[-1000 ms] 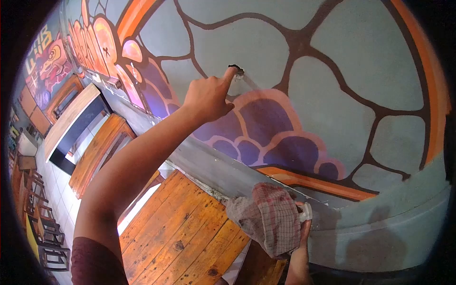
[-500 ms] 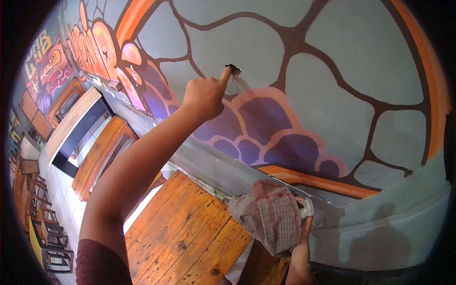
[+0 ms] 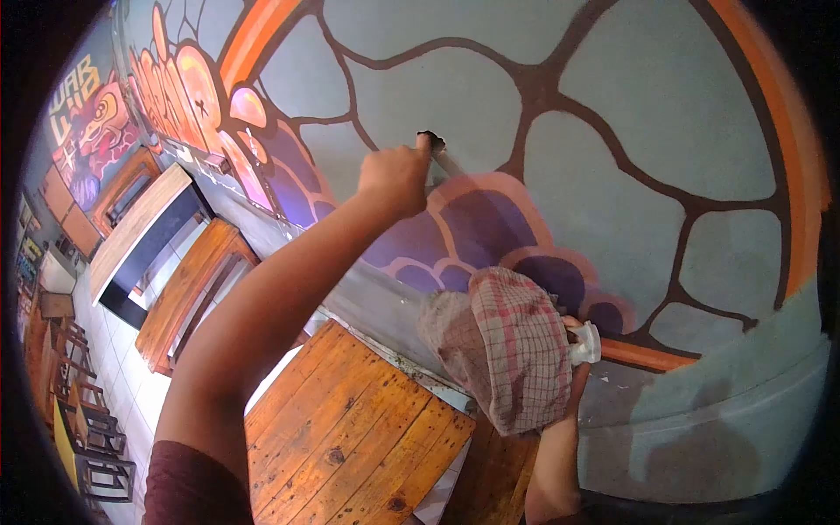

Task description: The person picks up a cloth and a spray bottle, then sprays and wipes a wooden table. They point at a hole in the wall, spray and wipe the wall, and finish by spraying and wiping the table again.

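"WAR" lettering (image 3: 75,87) is showing far left, left grip (image 3: 395,180) is resting one fingertip at one wall hole (image 3: 435,139), can't tell how closed otherwise, right grip (image 3: 577,385) is clasping one checked cloth (image 3: 525,359) plus one white object (image 3: 586,343) near one wooden counter (image 3: 350,437).

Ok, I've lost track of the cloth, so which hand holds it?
The right hand, lower down, holding the checked cloth and a white object; the left hand is up at the wall hole.

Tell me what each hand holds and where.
Right hand: checked cloth at its picture-right edge and a white object, grip partly hidden. Left hand: nothing visible.
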Tool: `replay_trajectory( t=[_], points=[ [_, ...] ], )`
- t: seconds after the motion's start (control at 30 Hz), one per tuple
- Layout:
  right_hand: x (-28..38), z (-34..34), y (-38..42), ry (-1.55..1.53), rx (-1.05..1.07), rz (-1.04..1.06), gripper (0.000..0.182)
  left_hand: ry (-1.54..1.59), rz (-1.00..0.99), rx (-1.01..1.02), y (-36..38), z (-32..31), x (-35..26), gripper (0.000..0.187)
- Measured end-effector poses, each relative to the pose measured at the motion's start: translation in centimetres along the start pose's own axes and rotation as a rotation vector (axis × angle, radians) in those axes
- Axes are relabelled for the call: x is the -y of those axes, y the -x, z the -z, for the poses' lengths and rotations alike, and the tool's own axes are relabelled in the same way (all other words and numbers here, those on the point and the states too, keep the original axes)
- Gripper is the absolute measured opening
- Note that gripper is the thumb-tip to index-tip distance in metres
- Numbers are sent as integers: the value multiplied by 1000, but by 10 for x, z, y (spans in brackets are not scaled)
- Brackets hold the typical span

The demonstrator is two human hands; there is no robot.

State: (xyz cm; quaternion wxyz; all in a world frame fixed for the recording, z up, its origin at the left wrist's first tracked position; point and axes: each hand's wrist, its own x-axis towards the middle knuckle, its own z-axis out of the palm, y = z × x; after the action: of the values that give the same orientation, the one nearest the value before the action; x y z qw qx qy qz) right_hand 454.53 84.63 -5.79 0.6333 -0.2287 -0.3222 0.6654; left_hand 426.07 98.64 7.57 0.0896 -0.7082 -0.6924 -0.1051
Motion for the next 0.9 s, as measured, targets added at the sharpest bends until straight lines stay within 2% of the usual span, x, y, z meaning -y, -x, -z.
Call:
replay_trajectory(
  t=[0.03,0.1,0.13,0.2,0.27,0.33,0.4,0.43,0.53,0.6,0.73,0.8,0.9],
  points=[
    [-2,-1,1,0,5,-4,40,-48,6,6,-11,-7,-5,66],
    [-7,1,4,-346,89,-87,37,-93,20,14,-15,-11,-9,69],
    [-9,5,6,-347,90,-86,37,-68,22,43,-13,-7,-12,70],
    [-11,18,12,-93,-114,-72,42,-46,12,74,-8,-3,-16,70],
    [-11,30,16,-104,-104,-88,43,153,-73,41,2,-1,-2,76],
    [-8,37,21,-105,-88,-110,44,220,-88,68,16,9,6,77],
    [-7,36,27,-61,-265,-95,43,341,-104,83,25,17,15,75],
    [-5,32,28,-62,-269,-95,43,341,-107,86,24,16,16,75],
    [0,16,26,40,-219,-64,42,313,-56,44,17,13,19,74],
    [-1,11,24,-23,-177,-66,41,-7,-89,15,7,4,13,73],
    [-4,8,8,130,-109,21,41,91,-91,1,16,4,9,80],
    [-7,4,0,241,-3,185,39,255,-143,61,35,11,10,85],
    [-11,30,-15,224,40,123,46,146,-101,78,42,1,16,88]
  ],
)
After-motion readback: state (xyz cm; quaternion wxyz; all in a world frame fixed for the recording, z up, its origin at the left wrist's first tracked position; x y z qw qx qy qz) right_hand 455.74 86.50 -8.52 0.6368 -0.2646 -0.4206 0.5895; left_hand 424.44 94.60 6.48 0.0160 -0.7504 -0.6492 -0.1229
